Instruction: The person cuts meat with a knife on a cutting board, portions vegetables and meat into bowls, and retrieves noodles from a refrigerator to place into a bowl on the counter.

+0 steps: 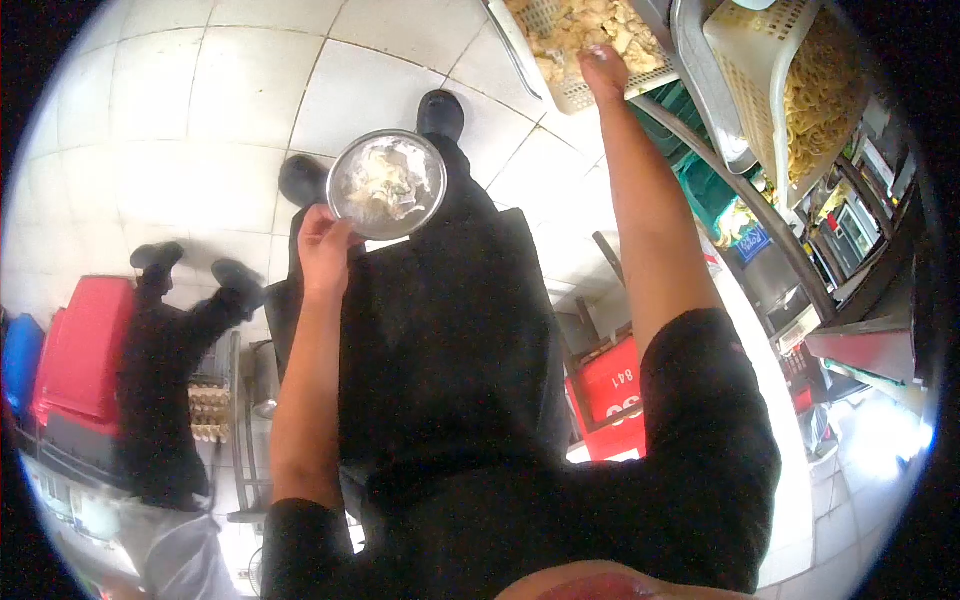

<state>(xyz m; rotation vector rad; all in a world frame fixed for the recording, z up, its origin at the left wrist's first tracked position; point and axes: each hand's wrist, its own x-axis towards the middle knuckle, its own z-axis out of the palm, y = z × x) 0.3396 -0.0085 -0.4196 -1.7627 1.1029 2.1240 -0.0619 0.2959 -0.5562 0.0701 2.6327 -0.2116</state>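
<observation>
My left hand [326,250] is closed on the rim of a round metal bowl [348,222], held above the floor in front of my legs. White powder and pale lumps [388,182] lie in the bowl. My right hand [604,72] is over a cream perforated plastic basket [574,98] at the upper right. Pale yellowish food pieces [590,28] fill this basket. The fingers of my right hand look curled together, with something whitish on them; what they hold is too small to make out.
Right of the basket, another cream basket [742,40] contains brownish noodle-like strands [815,105]. A metal rack rail [770,222] runs below. A co-worker in black trousers [160,400] is at left, near red bins [95,345] and stacked egg trays [208,412]. A red crate [612,385] stands beside me.
</observation>
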